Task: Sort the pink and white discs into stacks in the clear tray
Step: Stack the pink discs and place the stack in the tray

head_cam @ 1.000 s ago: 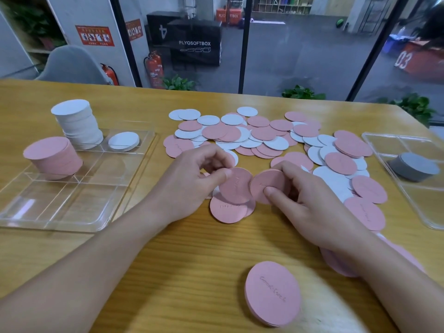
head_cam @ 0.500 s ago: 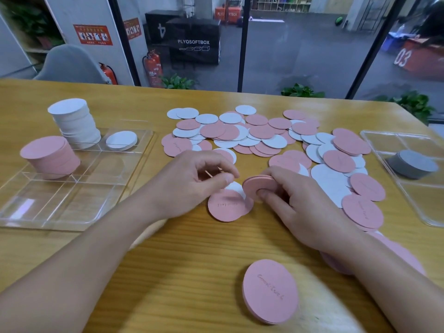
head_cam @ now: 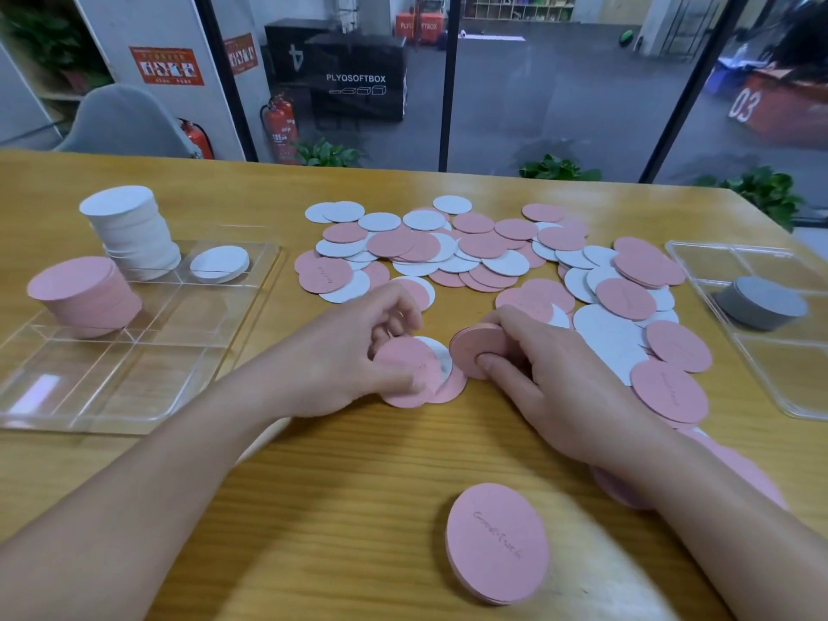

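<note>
Several pink and white discs [head_cam: 475, 251] lie scattered over the middle of the wooden table. My right hand [head_cam: 546, 374] grips a small stack of pink discs [head_cam: 477, 347] between thumb and fingers, tilted just above the table. My left hand [head_cam: 354, 351] pinches a single pink disc [head_cam: 405, 367] that lies over a white disc and another pink one. The clear tray [head_cam: 134, 387] on the left holds a tall white stack [head_cam: 130, 230], a pink stack [head_cam: 85, 295] and a low white stack [head_cam: 219, 263].
A second clear tray [head_cam: 761, 365] at the right edge holds a grey disc stack [head_cam: 759, 302]. A small stack of pink discs [head_cam: 497, 542] lies near the front edge. More pink discs [head_cam: 752, 472] lie partly under my right forearm. Glass wall beyond the table.
My left hand passed a pink disc onto the stack in my right hand, then moved down to pinch another pink disc on the table. My right hand stayed almost in place.
</note>
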Demonstrator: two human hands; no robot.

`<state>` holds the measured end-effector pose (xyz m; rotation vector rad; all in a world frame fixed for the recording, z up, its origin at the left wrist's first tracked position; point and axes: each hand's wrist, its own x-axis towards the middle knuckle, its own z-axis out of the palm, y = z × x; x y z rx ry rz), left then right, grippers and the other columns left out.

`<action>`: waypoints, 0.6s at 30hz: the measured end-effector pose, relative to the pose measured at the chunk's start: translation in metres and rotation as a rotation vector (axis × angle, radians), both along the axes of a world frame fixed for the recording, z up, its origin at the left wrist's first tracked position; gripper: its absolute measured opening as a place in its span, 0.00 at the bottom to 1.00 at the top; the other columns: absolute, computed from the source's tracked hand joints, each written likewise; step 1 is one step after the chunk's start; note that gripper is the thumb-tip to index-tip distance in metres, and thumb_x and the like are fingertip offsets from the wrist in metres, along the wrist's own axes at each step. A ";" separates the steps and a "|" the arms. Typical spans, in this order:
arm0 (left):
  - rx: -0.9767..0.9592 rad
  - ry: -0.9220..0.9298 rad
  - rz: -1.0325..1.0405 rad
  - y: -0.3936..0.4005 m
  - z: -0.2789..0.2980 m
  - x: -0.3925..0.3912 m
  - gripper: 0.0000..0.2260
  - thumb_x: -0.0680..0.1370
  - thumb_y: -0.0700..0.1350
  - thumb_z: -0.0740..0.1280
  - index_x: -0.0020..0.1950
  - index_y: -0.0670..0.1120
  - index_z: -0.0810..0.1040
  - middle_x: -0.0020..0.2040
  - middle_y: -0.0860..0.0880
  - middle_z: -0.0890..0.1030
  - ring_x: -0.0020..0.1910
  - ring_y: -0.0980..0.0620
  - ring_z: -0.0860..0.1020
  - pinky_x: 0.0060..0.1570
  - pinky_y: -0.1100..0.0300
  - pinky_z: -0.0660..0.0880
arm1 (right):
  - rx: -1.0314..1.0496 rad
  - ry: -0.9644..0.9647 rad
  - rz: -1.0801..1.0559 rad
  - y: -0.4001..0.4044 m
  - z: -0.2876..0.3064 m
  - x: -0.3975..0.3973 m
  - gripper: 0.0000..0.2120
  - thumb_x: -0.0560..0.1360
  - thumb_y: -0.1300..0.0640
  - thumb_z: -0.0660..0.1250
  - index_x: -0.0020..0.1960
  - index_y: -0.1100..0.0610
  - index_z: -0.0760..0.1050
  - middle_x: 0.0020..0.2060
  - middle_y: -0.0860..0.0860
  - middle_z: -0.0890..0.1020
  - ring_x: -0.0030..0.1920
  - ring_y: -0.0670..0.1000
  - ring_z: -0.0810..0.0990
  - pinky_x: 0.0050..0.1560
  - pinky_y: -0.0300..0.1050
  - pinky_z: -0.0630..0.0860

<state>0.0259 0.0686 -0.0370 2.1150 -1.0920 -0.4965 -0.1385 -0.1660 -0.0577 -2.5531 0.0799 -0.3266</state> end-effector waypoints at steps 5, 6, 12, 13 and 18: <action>-0.251 0.085 0.115 -0.003 -0.003 0.003 0.08 0.83 0.43 0.74 0.59 0.54 0.86 0.50 0.50 0.88 0.44 0.51 0.81 0.46 0.56 0.80 | 0.037 -0.038 -0.022 -0.001 0.001 0.000 0.07 0.86 0.52 0.67 0.62 0.43 0.71 0.41 0.37 0.79 0.45 0.43 0.78 0.41 0.40 0.73; -0.269 0.089 0.123 -0.003 -0.003 0.002 0.05 0.84 0.43 0.73 0.57 0.52 0.87 0.49 0.50 0.88 0.44 0.53 0.80 0.44 0.59 0.79 | 0.035 -0.029 -0.015 0.000 0.002 0.000 0.07 0.86 0.52 0.67 0.61 0.43 0.71 0.41 0.39 0.79 0.45 0.44 0.78 0.42 0.44 0.74; -0.321 0.113 0.173 -0.006 -0.004 0.000 0.03 0.87 0.45 0.71 0.54 0.48 0.83 0.47 0.52 0.89 0.43 0.54 0.82 0.44 0.52 0.80 | 0.086 -0.040 0.024 0.002 0.004 -0.003 0.05 0.86 0.52 0.66 0.60 0.43 0.72 0.43 0.39 0.80 0.44 0.48 0.79 0.41 0.44 0.74; -0.345 0.136 0.159 -0.007 -0.003 -0.002 0.03 0.86 0.44 0.71 0.53 0.47 0.83 0.45 0.55 0.87 0.41 0.55 0.80 0.41 0.56 0.79 | 0.098 -0.042 0.025 0.002 0.004 -0.003 0.05 0.86 0.52 0.66 0.60 0.43 0.72 0.43 0.38 0.80 0.44 0.48 0.79 0.40 0.44 0.73; -0.405 0.104 0.119 -0.010 -0.004 -0.008 0.03 0.82 0.40 0.76 0.50 0.43 0.88 0.40 0.62 0.83 0.39 0.57 0.73 0.37 0.65 0.74 | 0.116 -0.054 0.024 0.005 0.004 -0.003 0.07 0.86 0.52 0.66 0.61 0.43 0.70 0.45 0.39 0.81 0.44 0.48 0.79 0.41 0.44 0.74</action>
